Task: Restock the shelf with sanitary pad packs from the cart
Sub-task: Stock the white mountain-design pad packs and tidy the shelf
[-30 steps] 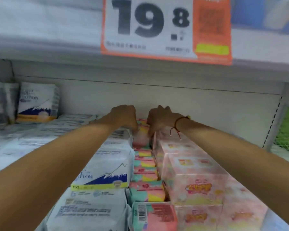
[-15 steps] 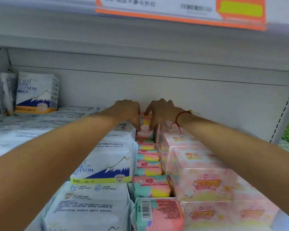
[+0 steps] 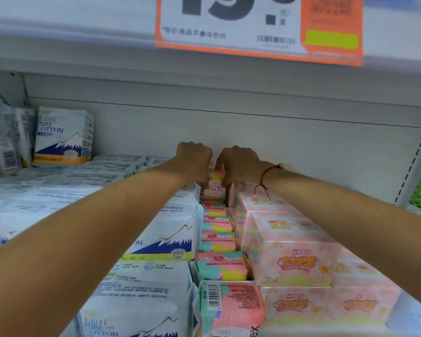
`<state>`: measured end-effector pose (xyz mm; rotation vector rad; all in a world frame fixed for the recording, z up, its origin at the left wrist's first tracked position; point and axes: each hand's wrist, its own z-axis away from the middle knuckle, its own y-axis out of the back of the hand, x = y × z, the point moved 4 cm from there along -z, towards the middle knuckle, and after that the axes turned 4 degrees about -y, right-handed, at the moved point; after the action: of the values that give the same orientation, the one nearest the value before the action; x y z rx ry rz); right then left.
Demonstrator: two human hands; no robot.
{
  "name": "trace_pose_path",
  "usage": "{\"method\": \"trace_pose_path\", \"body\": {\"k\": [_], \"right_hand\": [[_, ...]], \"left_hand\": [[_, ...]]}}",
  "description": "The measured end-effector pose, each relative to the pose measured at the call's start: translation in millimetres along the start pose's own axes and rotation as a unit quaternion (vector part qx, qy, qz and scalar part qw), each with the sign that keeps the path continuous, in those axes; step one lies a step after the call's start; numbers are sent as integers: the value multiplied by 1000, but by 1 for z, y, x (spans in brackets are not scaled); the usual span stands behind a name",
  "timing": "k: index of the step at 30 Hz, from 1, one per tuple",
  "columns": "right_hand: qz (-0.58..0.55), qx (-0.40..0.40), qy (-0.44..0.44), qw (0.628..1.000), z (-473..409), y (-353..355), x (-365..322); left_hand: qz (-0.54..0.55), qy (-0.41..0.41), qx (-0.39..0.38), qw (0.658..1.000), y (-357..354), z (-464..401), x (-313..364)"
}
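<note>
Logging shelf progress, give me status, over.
Left hand and right hand both gripping the small pink pack at the back of the middle row. White packs left, pink boxes right, tight fit.

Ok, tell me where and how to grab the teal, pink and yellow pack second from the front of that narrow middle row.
Take that pack by its top edge, coming straight down from above. It stands upright, wedged between the white Pure Cotton packs on its left and the pink boxes on its right, with packs before and behind. Its sides look too closed in, so pinching the exposed top is probably the only way.
</note>
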<state>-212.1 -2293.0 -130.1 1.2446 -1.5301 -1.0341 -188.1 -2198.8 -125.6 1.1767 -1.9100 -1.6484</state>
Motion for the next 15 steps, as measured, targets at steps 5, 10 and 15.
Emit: {"method": "trace_pose_path", "body": {"k": [5, 10, 15], "right_hand": [[-21, 19, -33, 999, -6, -6, -3], [-23, -7, -41, 999, -10, -10, -4], [-104, -103, -20, 989, 9, 1, 5]], "left_hand": [[-32, 12, 10, 999, -3, -5, 1], [-6, 32, -23, 999, -5, -7, 6], [64, 17, -42, 997, 8, 12, 2]]}}
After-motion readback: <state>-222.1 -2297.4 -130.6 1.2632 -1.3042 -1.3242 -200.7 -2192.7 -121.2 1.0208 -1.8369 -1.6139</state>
